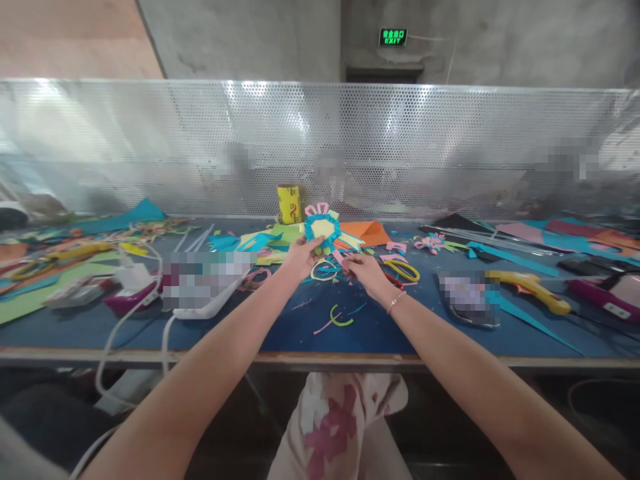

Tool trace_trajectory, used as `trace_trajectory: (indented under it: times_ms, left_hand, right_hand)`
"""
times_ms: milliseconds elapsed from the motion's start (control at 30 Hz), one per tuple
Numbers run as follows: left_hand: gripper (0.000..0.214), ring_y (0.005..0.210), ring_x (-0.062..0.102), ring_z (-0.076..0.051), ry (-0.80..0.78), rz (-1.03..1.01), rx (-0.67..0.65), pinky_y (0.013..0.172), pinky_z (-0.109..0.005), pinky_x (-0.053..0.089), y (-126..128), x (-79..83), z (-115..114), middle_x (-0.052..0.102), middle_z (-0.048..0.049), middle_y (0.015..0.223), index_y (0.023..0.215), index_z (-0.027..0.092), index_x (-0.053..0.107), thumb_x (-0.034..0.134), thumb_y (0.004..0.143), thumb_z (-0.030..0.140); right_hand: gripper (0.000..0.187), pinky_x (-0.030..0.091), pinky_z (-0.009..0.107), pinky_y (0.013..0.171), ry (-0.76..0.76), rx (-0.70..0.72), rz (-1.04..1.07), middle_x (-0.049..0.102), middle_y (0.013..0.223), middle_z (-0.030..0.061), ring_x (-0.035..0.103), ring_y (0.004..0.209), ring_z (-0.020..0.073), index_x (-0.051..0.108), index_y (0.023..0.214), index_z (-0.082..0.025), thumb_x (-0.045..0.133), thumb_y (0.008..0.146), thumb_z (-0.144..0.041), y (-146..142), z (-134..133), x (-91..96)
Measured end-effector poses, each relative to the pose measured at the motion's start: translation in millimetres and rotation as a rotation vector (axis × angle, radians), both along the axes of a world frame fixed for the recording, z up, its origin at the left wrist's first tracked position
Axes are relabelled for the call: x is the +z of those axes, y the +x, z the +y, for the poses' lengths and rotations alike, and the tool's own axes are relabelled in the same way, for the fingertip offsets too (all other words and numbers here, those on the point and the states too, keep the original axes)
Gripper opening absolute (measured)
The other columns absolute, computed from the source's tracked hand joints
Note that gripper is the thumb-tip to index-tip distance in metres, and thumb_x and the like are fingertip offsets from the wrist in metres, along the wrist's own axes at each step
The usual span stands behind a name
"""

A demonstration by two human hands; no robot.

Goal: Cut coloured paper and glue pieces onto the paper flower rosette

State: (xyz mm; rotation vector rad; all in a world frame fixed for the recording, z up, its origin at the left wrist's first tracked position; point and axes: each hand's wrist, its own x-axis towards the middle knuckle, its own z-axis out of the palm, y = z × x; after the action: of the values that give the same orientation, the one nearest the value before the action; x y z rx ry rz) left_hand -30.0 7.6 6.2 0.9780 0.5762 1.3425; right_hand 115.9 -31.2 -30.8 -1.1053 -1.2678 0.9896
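Note:
My left hand (300,257) is closed on a paper flower (323,227), blue with a yellow centre and pink loops on top, and holds it upright above the blue table (280,327). My right hand (365,272) reaches down beside it, fingers pinched on a small pink paper piece (340,257) just under the flower. A pale yellow paper ring (324,270) lies on the table between the two hands. Yellow-handled scissors (403,269) lie just right of my right hand.
Paper scraps litter the table, with an orange sheet (367,233) and a yellow box (289,203) behind the flower. A yellow glue gun (530,287) lies at right, a white cable (130,327) and pink device at left. A perforated metal screen (320,147) backs the table.

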Motion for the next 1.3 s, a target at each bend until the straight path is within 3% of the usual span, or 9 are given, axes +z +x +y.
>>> trace_trajectory:
  times_ms: [233, 400, 700, 1300]
  left_hand:
    - [0.019, 0.049, 0.055, -0.007, -0.125, 0.061, -0.07, 0.05, -0.02, 0.046, 4, -4.4, 0, 0.062, 0.0021, 0.06, 0.07, 0.014, 0.058, 0.069, 0.056, 0.01]
    - [0.013, 0.05, 0.056, -0.008, -0.2, 0.058, -0.065, 0.048, -0.019, 0.048, 7, -2.8, -3, 0.062, 0.0018, 0.059, 0.07, 0.015, 0.059, 0.064, 0.061, 0.007]
    - [0.016, 0.05, 0.056, -0.009, -0.102, 0.075, -0.122, 0.046, -0.02, 0.047, 9, -6.6, -3, 0.064, 0.001, 0.062, 0.071, 0.014, 0.059, 0.067, 0.058, 0.008]
    - [0.027, 0.05, 0.055, -0.01, -0.021, 0.123, -0.134, 0.048, -0.022, 0.043, 9, -8.0, -3, 0.062, 0.0007, 0.06, 0.074, 0.014, 0.058, 0.072, 0.051, 0.014]
  right_hand:
    - [0.009, 0.036, 0.023, 0.05, 0.02, -0.115, 0.154, 0.048, 0.051, -0.0037, 0.045, 0.053, 0.0095, 0.051, 0.053, -0.017, 0.054, 0.055, -0.025, -1, 1, 2.5]
    - [0.004, 0.041, 0.025, 0.064, 0.069, -0.038, 0.3, 0.048, 0.052, -0.0041, 0.047, 0.057, 0.0087, 0.05, 0.05, -0.015, 0.053, 0.051, -0.018, -4, 0, 6.9]
    - [0.015, 0.044, 0.029, 0.074, 0.075, 0.042, 0.43, 0.06, 0.068, -0.0008, 0.054, 0.07, 0.0115, 0.059, 0.066, -0.016, 0.057, 0.051, -0.015, -8, -5, 10.5]
    - [0.011, 0.044, 0.026, 0.074, 0.065, 0.162, 0.46, 0.054, 0.064, -0.0037, 0.05, 0.064, 0.0076, 0.053, 0.063, -0.017, 0.056, 0.053, -0.012, -6, -11, 15.2]
